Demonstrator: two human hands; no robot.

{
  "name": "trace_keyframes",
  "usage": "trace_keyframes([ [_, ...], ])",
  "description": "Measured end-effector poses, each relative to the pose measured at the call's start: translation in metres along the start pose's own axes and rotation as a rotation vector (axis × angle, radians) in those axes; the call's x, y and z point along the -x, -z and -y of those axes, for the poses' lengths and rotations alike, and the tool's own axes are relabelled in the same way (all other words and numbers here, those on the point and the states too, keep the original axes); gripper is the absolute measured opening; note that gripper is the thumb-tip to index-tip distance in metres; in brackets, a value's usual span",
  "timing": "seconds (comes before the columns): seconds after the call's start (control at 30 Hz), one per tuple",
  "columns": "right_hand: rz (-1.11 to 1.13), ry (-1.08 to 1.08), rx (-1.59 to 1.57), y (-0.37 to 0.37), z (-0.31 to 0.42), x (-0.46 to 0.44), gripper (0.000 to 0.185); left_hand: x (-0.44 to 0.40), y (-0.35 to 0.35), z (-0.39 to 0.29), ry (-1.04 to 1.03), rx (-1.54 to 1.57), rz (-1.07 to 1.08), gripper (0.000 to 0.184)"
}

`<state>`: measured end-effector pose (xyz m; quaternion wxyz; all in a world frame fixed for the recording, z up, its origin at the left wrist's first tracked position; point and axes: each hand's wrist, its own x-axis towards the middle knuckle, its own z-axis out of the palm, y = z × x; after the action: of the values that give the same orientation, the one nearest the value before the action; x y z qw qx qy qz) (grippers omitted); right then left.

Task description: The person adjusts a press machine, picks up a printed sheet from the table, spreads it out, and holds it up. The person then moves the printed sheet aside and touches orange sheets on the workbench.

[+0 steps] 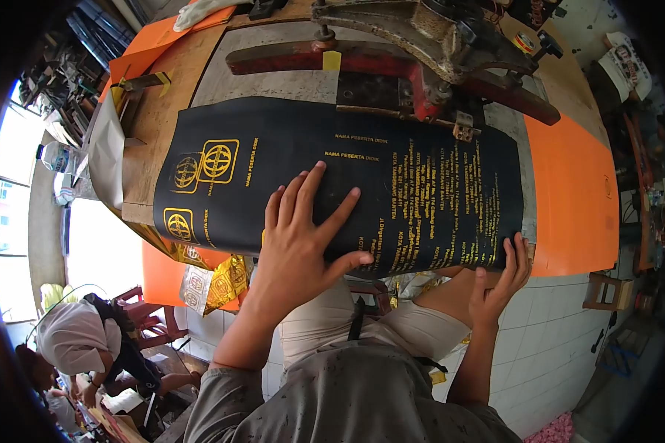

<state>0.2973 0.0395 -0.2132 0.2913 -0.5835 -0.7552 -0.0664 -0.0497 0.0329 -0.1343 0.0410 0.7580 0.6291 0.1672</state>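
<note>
Black printed sheet point(288, 177): on bench point(144, 177), far side at red-barred press point(423, 92) | Left hand point(299, 236): fingers spread flat on sheet, grasping nothing | Right hand point(500, 284): fingers extended at near right corner; cannot tell grip.

Here a wide black sheet point(273, 177) is seen, laid out lengthwise across the table point(137, 184), smooth and faintly shiny, its near edge curved slightly downward. Gold globe emblems are stamped at the left, some framed, two overlapping! "NAMA PESERTA DIDIK" is printed in several spots, some sideways, and the right end is crowded with overlapping lines of gold lettering. The middle is covered by the spread left hand point(295, 232); the near right corner is met by the right hand point(501, 284).
</note>
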Motion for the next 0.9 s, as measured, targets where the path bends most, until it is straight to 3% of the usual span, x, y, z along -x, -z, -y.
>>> trace_keyframes([
  [0.13,0.024,0.005,-0.037,0.007,-0.002,-0.002,0.055,0.019,0.011,0.031,0.187,-0.025,-0.094,0.063],
  [0.27,0.037,-0.035,-0.034,0.012,0.002,-0.004,0.056,0.054,0.017,0.080,0.443,-0.281,-0.324,0.054],
  [0.37,0.039,-0.127,-0.073,0.018,0.011,-0.013,0.058,0.081,0.014,0.101,0.619,-0.222,-0.525,0.052],
  [0.5,-0.059,-0.154,-0.031,0.013,0.016,-0.019,0.060,0.112,0.002,0.117,0.684,-0.086,-0.680,0.054],
  [0.73,-0.022,-0.213,0.085,0.015,0.015,-0.028,0.066,0.124,0.016,0.128,0.892,0.326,-0.769,0.055],
  [0.9,-0.020,-0.344,-0.194,0.026,0.009,-0.035,0.068,0.159,0.035,0.160,0.758,1.063,-0.774,0.054],
])
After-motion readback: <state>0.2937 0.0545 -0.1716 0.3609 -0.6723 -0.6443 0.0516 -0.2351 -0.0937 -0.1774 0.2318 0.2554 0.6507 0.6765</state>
